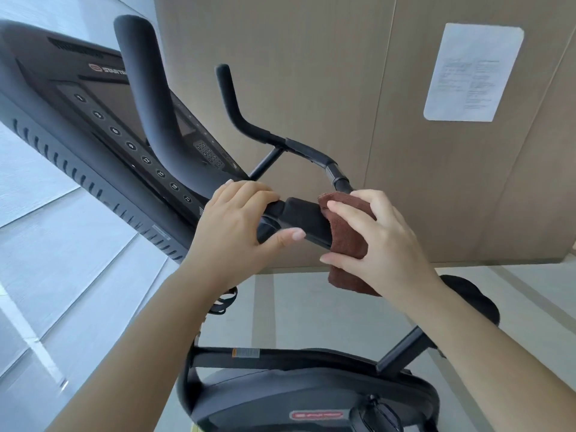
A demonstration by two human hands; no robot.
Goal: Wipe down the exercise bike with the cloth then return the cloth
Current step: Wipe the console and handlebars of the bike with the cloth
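treadmill console (103, 120): far left, one of them, dark panel with a row of round number buttons. Not part of the job, just parked beside the bike.
left hand (237, 226): wrapped shut around the black bar of the handlebar, thumb underneath, looks like it's just steadying things. No cloth in it.
exercise bike (311, 388): one bike; its flywheel housing with a red logo sits near the bottom, frame tube running up to the right.
handlebar (299, 213): one assembly, with two upturned grips reaching to the far side, a fat one on the left and a thinner one in the middle.
brown cloth (346, 232): only one, folded, draped around the handlebar right of the left hand, its tail hanging down below the bar.
right hand (380, 244): closed over the cloth, fingers on top and thumb below, pinching it onto the bar.
paper notice (473, 73): one sheet on the beige wall, far right, text too blurry to read.
step: my guess is mid-wipe on the handlebar, so wiping is nowhere near finished and the return comes later.
next move: probably slide the cloth along the bar while keeping the squeeze on, with the left hand holding the bar steady.
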